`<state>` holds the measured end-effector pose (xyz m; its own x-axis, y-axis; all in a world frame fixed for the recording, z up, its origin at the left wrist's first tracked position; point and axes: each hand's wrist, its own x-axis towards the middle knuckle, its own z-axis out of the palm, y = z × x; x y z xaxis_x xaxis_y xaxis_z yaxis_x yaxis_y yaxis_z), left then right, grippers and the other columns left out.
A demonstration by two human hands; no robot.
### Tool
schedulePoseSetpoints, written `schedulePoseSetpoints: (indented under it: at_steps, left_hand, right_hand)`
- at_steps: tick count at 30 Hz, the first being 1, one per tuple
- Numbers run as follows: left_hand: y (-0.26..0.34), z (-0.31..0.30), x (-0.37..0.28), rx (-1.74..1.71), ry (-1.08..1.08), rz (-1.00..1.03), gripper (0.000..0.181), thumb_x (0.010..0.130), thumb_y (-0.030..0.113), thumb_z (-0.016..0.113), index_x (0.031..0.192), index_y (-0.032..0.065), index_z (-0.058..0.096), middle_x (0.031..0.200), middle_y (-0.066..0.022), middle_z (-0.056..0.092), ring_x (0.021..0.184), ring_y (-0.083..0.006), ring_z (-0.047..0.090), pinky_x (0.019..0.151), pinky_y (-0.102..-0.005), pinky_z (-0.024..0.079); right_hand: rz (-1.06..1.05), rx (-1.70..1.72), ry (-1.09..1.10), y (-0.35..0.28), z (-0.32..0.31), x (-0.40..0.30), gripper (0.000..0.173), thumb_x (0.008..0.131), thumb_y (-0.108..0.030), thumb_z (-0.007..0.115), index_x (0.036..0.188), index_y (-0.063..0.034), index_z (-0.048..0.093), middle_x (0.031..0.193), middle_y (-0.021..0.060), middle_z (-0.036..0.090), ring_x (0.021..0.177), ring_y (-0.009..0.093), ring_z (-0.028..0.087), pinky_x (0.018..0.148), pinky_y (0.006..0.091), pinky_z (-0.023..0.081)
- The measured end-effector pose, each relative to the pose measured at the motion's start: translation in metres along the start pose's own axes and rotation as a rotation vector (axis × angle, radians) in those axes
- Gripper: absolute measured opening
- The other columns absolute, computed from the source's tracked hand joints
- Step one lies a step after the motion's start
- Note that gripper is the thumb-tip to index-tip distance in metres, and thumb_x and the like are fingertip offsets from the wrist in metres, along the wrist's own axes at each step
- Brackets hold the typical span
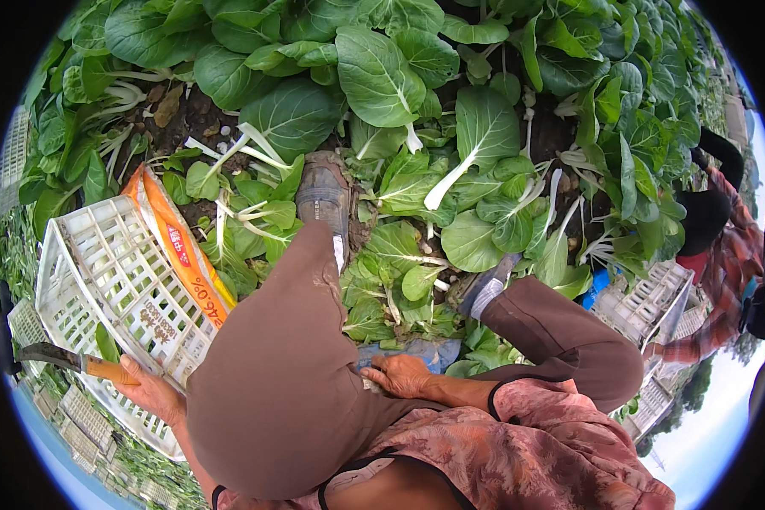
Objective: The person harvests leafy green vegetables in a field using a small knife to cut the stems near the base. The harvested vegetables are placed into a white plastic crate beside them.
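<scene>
On the left, my left hand (148, 390) is closed around the wooden handle of a curved-blade harvesting knife (76, 363), beside a white plastic crate (124, 268). The dark blade points left, outside the crate's near side. My right hand (400, 375) rests low between my legs, by a dirty blue thing (437, 354); its fingers are curled, with something pale partly under them, and whether it grips that cannot be told. Cut leafy greens with white stalks, like this leaf (475, 140), lie around my shoes. Uncut greens (280, 38) stand ahead.
An orange and yellow printed sack (182, 248) lies along the crate's right edge. Another person (727, 255) in a plaid shirt bends at the far right, a hand near stacked white crates (650, 299). More crates (86, 427) stand at the lower left. Muddy soil shows between plants.
</scene>
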<state>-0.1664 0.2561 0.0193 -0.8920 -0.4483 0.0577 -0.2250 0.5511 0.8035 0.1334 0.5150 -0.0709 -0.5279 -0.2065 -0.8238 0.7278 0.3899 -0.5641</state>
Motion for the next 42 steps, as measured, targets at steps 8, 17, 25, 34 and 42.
schedulePoseSetpoints:
  at_steps: [8, 17, 25, 34, 42]
  left_hand:
    - [-0.033, -0.014, 0.048, 0.271, 0.003, -0.311, 0.058, 0.099, 0.046, 0.05, 0.129, -0.0037, 0.049, 0.111, -0.0201, 0.062, 0.09, -0.0266, 0.063, 0.072, -0.0365, 0.053]
    - [-0.074, -0.044, 0.065, 0.492, 0.088, -0.018, 0.064, 0.099, 0.044, 0.051, 0.133, -0.0093, 0.045, 0.116, -0.0286, 0.06, 0.095, -0.0348, 0.063, 0.078, -0.0403, 0.053]
    - [-0.067, -0.023, 0.074, 0.523, 0.105, -0.081, 0.064, 0.1, 0.042, 0.051, 0.136, -0.0107, 0.041, 0.119, -0.0303, 0.057, 0.101, -0.0366, 0.061, 0.085, -0.0411, 0.052]
    - [-0.074, -0.001, 0.089, 0.266, 0.039, 0.037, 0.061, 0.102, 0.039, 0.049, 0.137, -0.0099, 0.04, 0.121, -0.0272, 0.056, 0.104, -0.0338, 0.06, 0.089, -0.0407, 0.051]
    - [0.169, 0.066, -0.006, -0.459, -0.567, 0.68, 0.028, 0.105, 0.03, 0.045, 0.103, 0.0018, 0.047, 0.088, -0.0041, 0.051, 0.082, -0.0161, 0.047, 0.078, -0.0305, 0.042]
  right_hand:
    - [-0.209, 0.311, 0.027, 0.001, -0.013, 0.049, 0.04, 0.102, -0.04, 0.042, 0.111, -0.0057, 0.061, 0.093, 0.022, 0.067, 0.089, 0.044, 0.063, 0.079, 0.0484, 0.05]
    - [-0.162, 0.334, -0.063, -0.049, -0.099, 0.03, 0.03, 0.1, -0.031, 0.048, 0.103, -0.0028, 0.055, 0.091, 0.0259, 0.065, 0.088, 0.046, 0.061, 0.075, 0.0505, 0.047]
    - [-0.163, 0.253, 0.233, -0.105, -0.179, -0.046, 0.03, 0.098, -0.036, 0.046, 0.111, -0.008, 0.046, 0.087, 0.0264, 0.064, 0.085, 0.049, 0.059, 0.074, 0.0566, 0.045]
    - [-0.174, -0.116, 0.633, -0.094, -0.171, -0.024, 0.031, 0.093, -0.034, 0.055, 0.096, -0.0025, 0.056, 0.08, 0.022, 0.064, 0.079, 0.042, 0.063, 0.067, 0.053, 0.048]
    - [-0.887, 0.685, 1.069, -0.219, -0.208, -0.143, 0.011, 0.095, -0.009, 0.057, 0.09, 0.0004, 0.058, 0.076, 0.0037, 0.059, 0.063, 0.007, 0.055, 0.059, 0.0256, 0.047]
